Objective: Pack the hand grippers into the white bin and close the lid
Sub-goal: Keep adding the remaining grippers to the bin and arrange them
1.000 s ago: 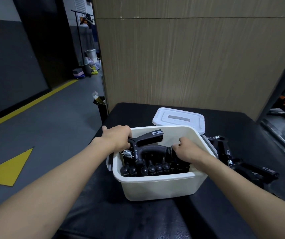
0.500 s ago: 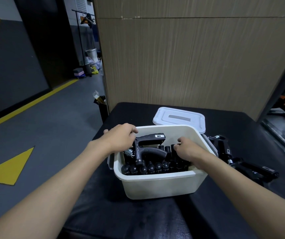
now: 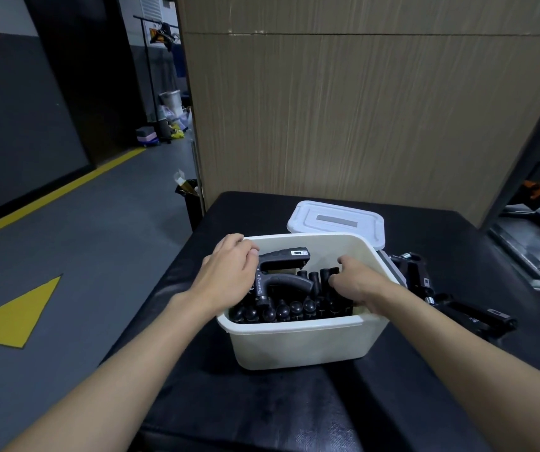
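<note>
As left hand (image 3: 229, 275) covers hand gripper (image 3: 283, 257), right hand (image 3: 356, 285) enters bin (image 3: 301, 344)

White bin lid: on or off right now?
Off. The lid lies on the black table behind the white bin, whose open top shows hand grippers, with the left hand and right hand inside.

Smooth white plastic bin (image 3: 301, 344); matt black grippers (image 3: 281, 282).

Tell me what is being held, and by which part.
Cannot tell: left grip covers the spring end of the top hand gripper; right grip curls onto packed handles.
</note>
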A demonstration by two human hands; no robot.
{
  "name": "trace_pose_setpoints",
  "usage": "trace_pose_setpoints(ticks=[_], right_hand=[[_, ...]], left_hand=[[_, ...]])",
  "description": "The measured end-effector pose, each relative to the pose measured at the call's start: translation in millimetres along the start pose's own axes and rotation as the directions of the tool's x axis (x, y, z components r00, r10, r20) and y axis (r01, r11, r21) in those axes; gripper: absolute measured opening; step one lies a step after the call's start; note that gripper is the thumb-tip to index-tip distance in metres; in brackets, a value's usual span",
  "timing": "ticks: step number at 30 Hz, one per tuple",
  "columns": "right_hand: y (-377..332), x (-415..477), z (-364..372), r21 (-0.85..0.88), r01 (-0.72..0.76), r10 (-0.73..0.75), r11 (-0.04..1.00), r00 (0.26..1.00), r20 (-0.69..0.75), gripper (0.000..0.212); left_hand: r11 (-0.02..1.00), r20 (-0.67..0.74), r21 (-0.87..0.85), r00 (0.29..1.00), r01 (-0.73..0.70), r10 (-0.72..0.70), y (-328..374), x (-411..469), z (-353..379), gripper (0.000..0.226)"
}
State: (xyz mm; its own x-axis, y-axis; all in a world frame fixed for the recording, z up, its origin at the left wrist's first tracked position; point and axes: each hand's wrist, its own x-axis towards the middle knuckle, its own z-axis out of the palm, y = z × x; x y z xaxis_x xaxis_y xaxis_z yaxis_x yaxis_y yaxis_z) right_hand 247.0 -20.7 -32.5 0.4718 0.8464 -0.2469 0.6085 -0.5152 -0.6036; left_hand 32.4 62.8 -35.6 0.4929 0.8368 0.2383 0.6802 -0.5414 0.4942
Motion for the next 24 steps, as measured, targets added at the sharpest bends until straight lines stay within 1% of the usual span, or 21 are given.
trace_pose_setpoints(ticks=[2,3,4,5,6,7,8,9,10,11,12,13,14,15,17,19,22,24], right_hand=[[0.9,-7.4,-2.6,-0.017,0.070,-0.071,0.997,0.996,-0.058,0.051],[2.5,-12.8,-3.8,-0.009,0.139,-0.139,0.990,0.983,-0.116,0.049],[4.8,-19.5,-5.3,-0.006,0.222,-0.219,0.975,0.955,-0.198,0.045],[8.0,-26.3,-7.4,-0.024,0.296,-0.290,0.955,0.910,-0.297,0.039],[12.5,-32.9,-10.0,-0.058,0.353,-0.346,0.934,0.849,-0.399,0.033],[19.5,-38.2,-13.3,-0.091,0.382,-0.374,0.920,0.785,-0.493,0.029],[27.9,-42.5,-17.3,-0.108,0.378,-0.368,0.919,0.732,-0.574,0.026],[38.4,-44.7,-21.7,-0.100,0.340,-0.323,0.935,0.705,-0.632,0.024],[51.5,-44.1,-25.8,-0.083,0.266,-0.253,0.960,0.705,-0.662,0.023],[66.3,-41.0,-29.1,-0.084,0.151,-0.168,0.985,0.730,-0.663,0.022],[81.3,-37.4,-31.0,-0.120,0.002,-0.078,0.993,0.769,-0.635,0.024],[94.9,-34.0,-30.8,-0.180,-0.149,0.016,0.972,0.809,-0.587,0.027],[106.9,-31.1,-29.3,-0.236,-0.267,0.108,0.935,0.843,-0.527,0.032],[117.2,-28.9,-27.6,-0.282,-0.342,0.185,0.896,0.867,-0.463,0.037],[132.6,-25.2,-24.5,-0.375,-0.397,0.258,0.838,0.893,-0.369,0.041],[140.8,-23.6,-24.9,-0.412,-0.390,0.262,0.823,0.906,-0.334,0.037],[145.4,-21.5,-30.0,-0.384,-0.355,0.187,0.852,0.893,-0.409,0.022],[143.3,-22.0,-34.8,-0.389,-0.309,0.138,0.868,0.902,-0.409,0.013]], left_hand=[[0.998,0.022,0.064,1.000,-0.009,0.008,2.8,-6.1,-1.7,0.037],[0.996,0.034,0.092,0.999,-0.013,0.010,3.6,-9.8,-1.9,0.038],[0.993,0.037,0.114,0.999,-0.019,0.015,3.3,-12.6,-0.9,0.041],[0.991,0.032,0.131,0.999,-0.027,0.023,2.5,-15.0,0.3,0.044],[0.990,0.030,0.141,0.999,-0.031,0.027,1.5,-16.3,2.1,0.046],[0.988,0.034,0.148,0.999,-0.032,0.027,1.5,-17.3,3.4,0.047],[0.988,0.042,0.153,0.999,-0.027,0.021,1.3,-17.5,4.7,0.047],[0.987,0.050,0.160,0.999,-0.021,0.013,1.7,-17.5,5.0,0.046],[0.986,0.052,0.166,0.999,-0.018,0.010,2.3,-17.4,5.2,0.047],[0.984,0.050,0.177,0.999,-0.017,0.009,2.9,-17.4,5.1,0.047],[0.981,0.052,0.191,0.999,-0.014,0.004,3.2,-17.2,5.7,0.048],[0.978,0.060,0.208,0.998,-0.004,-0.009,3.5,-17.3,6.0,0.047],[0.976,0.065,0.220,0.998,0.005,-0.020,3.1,-17.2,6.6,0.047],[0.974,0.066,0.227,0.998,0.008,-0.024,2.5,-17.1,6.9,0.048],[0.972,0.060,0.234,0.998,0.004,-0.019,2.0,-17.3,6.7,0.050],[0.970,0.062,0.242,0.998,0.004,-0.020,2.7,-18.3,7.0,0.048],[0.972,0.061,0.236,0.998,0.003,-0.018,2.6,-18.2,7.7,0.047],[0.974,0.054,0.226,0.998,-0.001,-0.011,1.3,-18.1,7.5,0.046]])
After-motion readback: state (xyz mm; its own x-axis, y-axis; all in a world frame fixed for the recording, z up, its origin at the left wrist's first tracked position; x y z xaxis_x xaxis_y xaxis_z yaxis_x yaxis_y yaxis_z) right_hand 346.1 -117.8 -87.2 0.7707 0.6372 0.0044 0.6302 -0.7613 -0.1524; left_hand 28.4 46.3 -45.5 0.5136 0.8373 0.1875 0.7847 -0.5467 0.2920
